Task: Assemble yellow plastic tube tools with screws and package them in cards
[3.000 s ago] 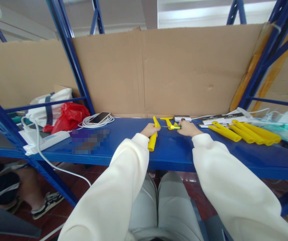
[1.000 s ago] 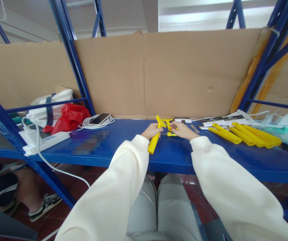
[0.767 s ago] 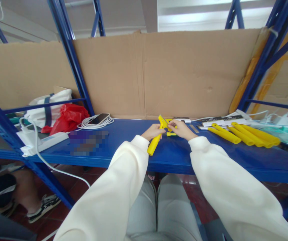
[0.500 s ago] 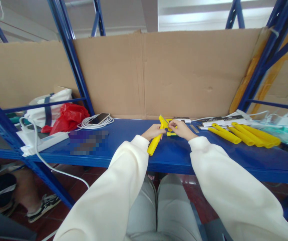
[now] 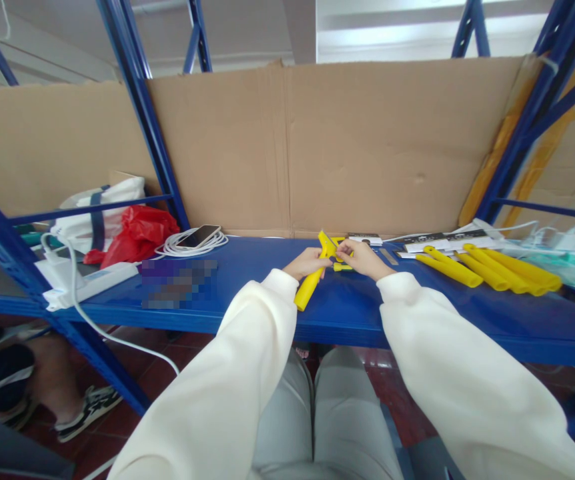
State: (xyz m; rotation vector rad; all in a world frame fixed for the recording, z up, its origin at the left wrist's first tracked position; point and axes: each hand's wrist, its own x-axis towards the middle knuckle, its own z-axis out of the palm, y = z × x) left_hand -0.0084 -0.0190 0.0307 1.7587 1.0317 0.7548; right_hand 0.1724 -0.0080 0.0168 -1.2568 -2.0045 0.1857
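My left hand (image 5: 305, 264) is wrapped round a yellow scraper (image 5: 309, 288), its handle slanting down toward the shelf's front edge and its wide head up. At that head, the fingers of my right hand (image 5: 359, 257) are pinched together; whatever sits between them is too small and covered to name. A thin metal blade edge seems to show along the head. Just below the right fingers lies a small yellow piece (image 5: 342, 267), partly hidden by them. A flat grey metal strip (image 5: 388, 256) rests right of my right hand.
Several yellow scraper handles (image 5: 487, 270) lie at right beside black-and-white packages (image 5: 422, 243). On the left are a phone (image 5: 201, 236) on a coiled white cable (image 5: 167, 248), a red bag (image 5: 135, 233) and a power strip (image 5: 102, 280). Cardboard (image 5: 367, 147) walls the back of the blue shelf (image 5: 257, 287).
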